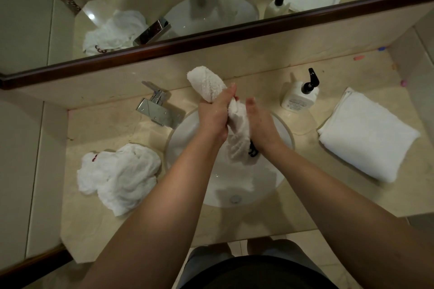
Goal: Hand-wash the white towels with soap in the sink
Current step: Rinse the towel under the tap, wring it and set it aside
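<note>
Above sink [279,178], towel [237,122] between left hand [215,116], right hand [260,119].

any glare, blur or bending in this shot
Head view: wide-angle lens bows the mirror frame and counter; a small glare spot in the mirror; dim warm light; arms shadow the sink; the towel stays fairly sharp.

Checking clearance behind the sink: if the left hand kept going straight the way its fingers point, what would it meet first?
Likely the beige backsplash below the mirror; the left hand, gripping the twisted towel, points there. Depth unclear.
</note>
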`<control>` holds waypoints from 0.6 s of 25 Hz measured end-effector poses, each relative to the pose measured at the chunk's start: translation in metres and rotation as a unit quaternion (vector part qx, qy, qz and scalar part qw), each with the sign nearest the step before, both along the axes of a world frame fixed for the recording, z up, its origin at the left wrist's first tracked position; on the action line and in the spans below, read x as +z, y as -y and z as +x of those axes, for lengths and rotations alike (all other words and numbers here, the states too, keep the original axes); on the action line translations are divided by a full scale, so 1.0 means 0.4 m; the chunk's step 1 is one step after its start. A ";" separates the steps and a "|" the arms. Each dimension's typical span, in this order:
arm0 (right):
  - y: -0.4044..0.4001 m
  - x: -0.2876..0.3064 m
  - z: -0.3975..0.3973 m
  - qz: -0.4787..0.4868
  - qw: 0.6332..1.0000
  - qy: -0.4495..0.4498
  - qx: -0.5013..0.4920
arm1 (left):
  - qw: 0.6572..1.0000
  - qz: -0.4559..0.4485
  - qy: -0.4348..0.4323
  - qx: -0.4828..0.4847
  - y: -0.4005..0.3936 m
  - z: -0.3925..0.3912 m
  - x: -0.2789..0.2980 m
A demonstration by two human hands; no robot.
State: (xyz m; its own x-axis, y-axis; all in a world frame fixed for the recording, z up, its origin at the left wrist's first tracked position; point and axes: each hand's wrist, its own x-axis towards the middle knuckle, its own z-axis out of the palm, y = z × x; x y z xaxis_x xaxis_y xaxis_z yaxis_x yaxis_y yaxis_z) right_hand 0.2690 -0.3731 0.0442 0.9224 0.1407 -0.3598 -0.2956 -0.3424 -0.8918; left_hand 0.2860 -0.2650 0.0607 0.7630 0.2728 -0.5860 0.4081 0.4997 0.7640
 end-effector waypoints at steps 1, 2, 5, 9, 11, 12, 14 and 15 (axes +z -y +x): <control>0.000 0.004 0.004 0.003 1.000 -0.025 0.011 | 1.000 0.028 0.009 0.007 -0.002 0.002 0.000; 0.002 0.011 0.005 0.012 0.998 -0.050 0.030 | 0.998 0.057 0.014 0.012 -0.005 0.002 -0.001; 0.016 0.029 -0.006 0.088 0.989 -0.097 0.062 | 0.994 0.108 0.008 0.019 -0.014 0.001 -0.008; 0.014 0.030 -0.026 0.125 0.985 -0.109 0.035 | 0.997 0.076 0.004 -0.013 -0.033 0.004 -0.019; 0.004 0.033 -0.027 0.132 0.986 -0.101 0.008 | 0.999 0.046 -0.003 -0.025 -0.042 0.003 -0.016; 0.000 0.033 -0.026 0.144 0.985 -0.098 -0.003 | 0.999 0.030 -0.003 -0.032 -0.051 0.002 -0.016; -0.001 0.032 -0.016 0.160 0.982 -0.098 -0.026 | 0.996 -0.027 0.035 -0.080 -0.076 -0.005 -0.011; 0.002 0.031 -0.009 0.175 0.977 -0.114 -0.039 | 0.988 -0.068 0.071 -0.120 -0.094 -0.010 -0.011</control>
